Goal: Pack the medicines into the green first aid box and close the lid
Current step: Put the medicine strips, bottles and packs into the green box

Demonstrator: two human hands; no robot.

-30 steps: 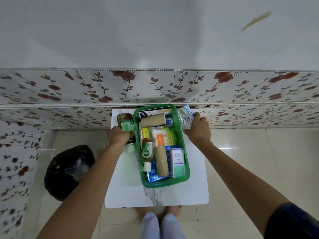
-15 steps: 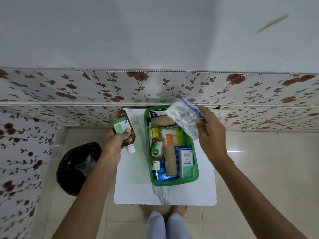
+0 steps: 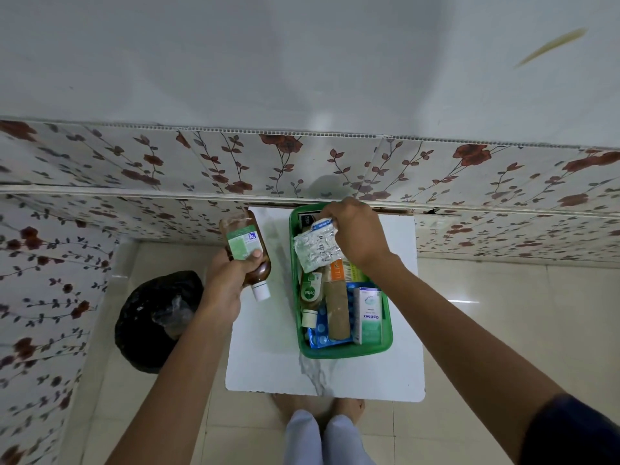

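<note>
The green first aid box (image 3: 349, 351) stands open on a small white table (image 3: 268, 364), filled with several medicines: a Dettol bottle (image 3: 309, 293), a brown roll (image 3: 337, 310), a white and green carton (image 3: 370, 315), blue blister strips (image 3: 320, 333). My left hand (image 3: 224, 283) grips a brown syrup bottle (image 3: 246, 251) with a green label and white cap, held above the table left of the box. My right hand (image 3: 355, 233) holds a silver foil packet (image 3: 317, 248) over the far end of the box. No lid is in view.
A black bag (image 3: 157, 317) sits on the tiled floor left of the table. A flowered wall panel (image 3: 302, 162) runs right behind the table's far edge. My feet (image 3: 318, 404) stand at the near edge.
My right hand has brought the foil packet down and left, from above the box's right rim to over its far end. My left hand keeps the brown bottle lifted beside the box.
</note>
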